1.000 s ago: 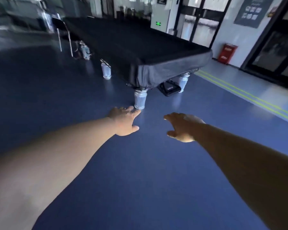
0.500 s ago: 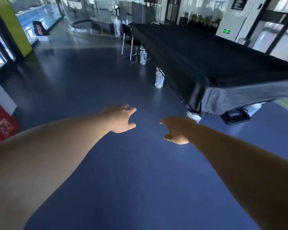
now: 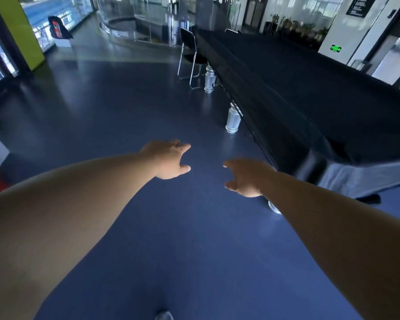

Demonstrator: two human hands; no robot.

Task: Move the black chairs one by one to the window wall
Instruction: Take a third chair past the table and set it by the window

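Observation:
A black chair (image 3: 190, 54) with thin chrome legs stands far ahead, against the long side of the covered table. The top of a second chair (image 3: 231, 31) shows behind the table's far end. My left hand (image 3: 169, 159) and my right hand (image 3: 246, 176) reach forward over the blue floor, both empty with fingers spread. Both hands are far short of the chair. The windows (image 3: 36, 10) lie at the far left.
A large table under a black cover (image 3: 310, 93) fills the right side, on silver fluted legs (image 3: 233, 121). A green pillar (image 3: 16, 31) and a black-and-red object (image 3: 58, 28) stand at the far left. A curved glass partition (image 3: 139, 19) lies at the back.
The view has swung left: the table has slid to the right, and the chair, the pillar and the windows have come into sight. Both hands stay outstretched and empty.

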